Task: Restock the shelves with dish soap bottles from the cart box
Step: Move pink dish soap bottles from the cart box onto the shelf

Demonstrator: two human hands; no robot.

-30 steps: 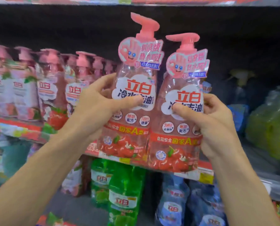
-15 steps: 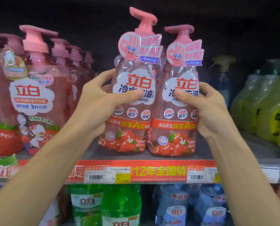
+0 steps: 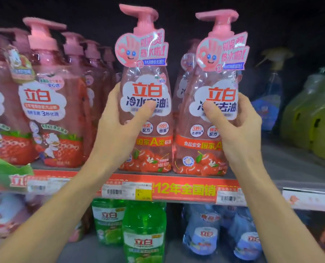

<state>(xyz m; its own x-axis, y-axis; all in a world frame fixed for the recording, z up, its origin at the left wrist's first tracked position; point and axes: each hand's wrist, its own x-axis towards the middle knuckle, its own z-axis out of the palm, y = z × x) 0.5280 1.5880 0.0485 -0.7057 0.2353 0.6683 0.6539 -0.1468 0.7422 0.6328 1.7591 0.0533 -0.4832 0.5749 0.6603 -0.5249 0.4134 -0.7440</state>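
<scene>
- Centre of frame: two pink pump bottles of dish soap, upright and side by side, bases at the front edge of the shelf (image 3: 290, 164) above its red price strip (image 3: 176, 188).
- Left hand (image 3: 118, 130) wrapped round the left bottle (image 3: 145, 103), thumb across the white label; a full grip at mid-body.
- Right hand (image 3: 239, 130) curled round the right bottle (image 3: 214, 111) the same way, thumb on the label front.
- Neither grip released; whether the bases bear full weight on the shelf, impossible to tell.
- Just behind the right bottle, at least one more of the same soap (image 3: 186, 76), partly hidden.
- Left of frame: a full row of strawberry-label pump bottles (image 3: 42, 95), already faced to the front.
- Right of frame: blurred blue spray bottle (image 3: 269, 103) and green refill packs (image 3: 309, 118), with bare shelf between them and the new pair.
- Lower centre: green bottles (image 3: 144, 232) and blue bottles (image 3: 205, 234) on the level below.
- Cart box out of view; stock remaining there unknown.
- Progress, as a judgement: this pair nearly placed, with only setting down, letting go and perhaps a push back left; room on the right suggests more restocking ahead.
</scene>
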